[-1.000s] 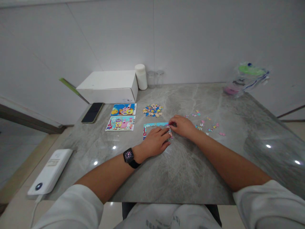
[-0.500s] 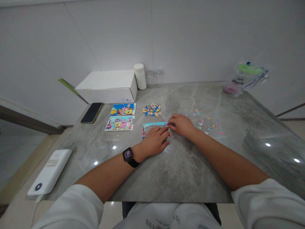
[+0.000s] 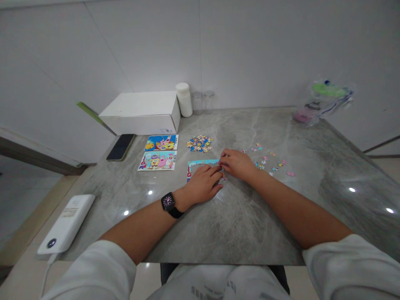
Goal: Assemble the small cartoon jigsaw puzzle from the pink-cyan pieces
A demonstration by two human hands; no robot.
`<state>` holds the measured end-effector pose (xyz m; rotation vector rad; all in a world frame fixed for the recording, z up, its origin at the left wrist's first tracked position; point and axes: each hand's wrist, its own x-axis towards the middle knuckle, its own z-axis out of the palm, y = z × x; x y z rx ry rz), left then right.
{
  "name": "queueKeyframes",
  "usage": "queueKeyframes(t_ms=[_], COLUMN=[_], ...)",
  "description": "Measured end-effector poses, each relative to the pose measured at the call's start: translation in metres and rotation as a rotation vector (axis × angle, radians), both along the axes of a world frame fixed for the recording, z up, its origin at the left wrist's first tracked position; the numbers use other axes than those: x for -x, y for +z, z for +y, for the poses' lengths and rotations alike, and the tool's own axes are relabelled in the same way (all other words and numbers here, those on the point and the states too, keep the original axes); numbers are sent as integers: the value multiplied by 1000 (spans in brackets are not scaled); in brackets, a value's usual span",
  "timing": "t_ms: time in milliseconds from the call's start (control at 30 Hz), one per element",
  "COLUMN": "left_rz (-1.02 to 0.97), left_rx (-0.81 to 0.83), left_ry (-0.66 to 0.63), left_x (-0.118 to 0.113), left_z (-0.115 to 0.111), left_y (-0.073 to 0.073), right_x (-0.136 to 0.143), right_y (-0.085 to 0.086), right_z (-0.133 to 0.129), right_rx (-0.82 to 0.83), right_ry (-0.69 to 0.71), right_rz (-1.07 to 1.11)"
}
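A partly joined jigsaw puzzle [image 3: 189,170] with a light blue top edge lies on the grey table. My left hand [image 3: 204,183], a black watch at its wrist, rests over it with fingers outstretched, covering much of its middle. At the puzzle's right edge, my right hand [image 3: 236,163] has thumb and fingertips pressed together; whatever is between them is too small to make out. Loose puzzle pieces [image 3: 265,158] are scattered to the right of that hand. Beyond the puzzle sits a heap of more pieces [image 3: 199,143]. Two cartoon picture cards [image 3: 157,161] lie to the left.
Along the back stand a white box [image 3: 140,112], a white bottle [image 3: 184,100] and two clear glasses [image 3: 208,103]. A phone [image 3: 121,147] lies at the left, a white power bank [image 3: 66,225] at the near-left edge. A plastic bag [image 3: 321,102] stands at the far right corner.
Almost nothing differs. The right-hand fingertips have shifted very slightly at the puzzle's right edge; my left hand stays in place.
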<state>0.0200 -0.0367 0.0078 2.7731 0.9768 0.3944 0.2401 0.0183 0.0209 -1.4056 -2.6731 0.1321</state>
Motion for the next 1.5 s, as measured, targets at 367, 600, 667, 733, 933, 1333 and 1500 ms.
queueKeyframes(t_ms=[367,600,667,733,933,1333,1500], left_rz=[-41,-101,-136,-141,-73,-68,-80], left_rx=[21,27,25,26,111,160,175], left_ry=[-2,88,145,196,266,244,217], left_x=[1,12,29,52,104,117,114], left_z=[-2,7,16,25,30,33,31], left_y=[0,18,31,40,27,7,5], right_x=[-17,-15,-15,-14,-10,-6,-8], right_y=[-1,14,16,18,20,14,12], right_z=[12,5,3,1,-6,-11,-13], right_rx=[-7,6,17,23,56,99,97], right_ry=[-96,-59,-25,20,76,101,105], right_rz=[273,220,175,134,6,-43,-46])
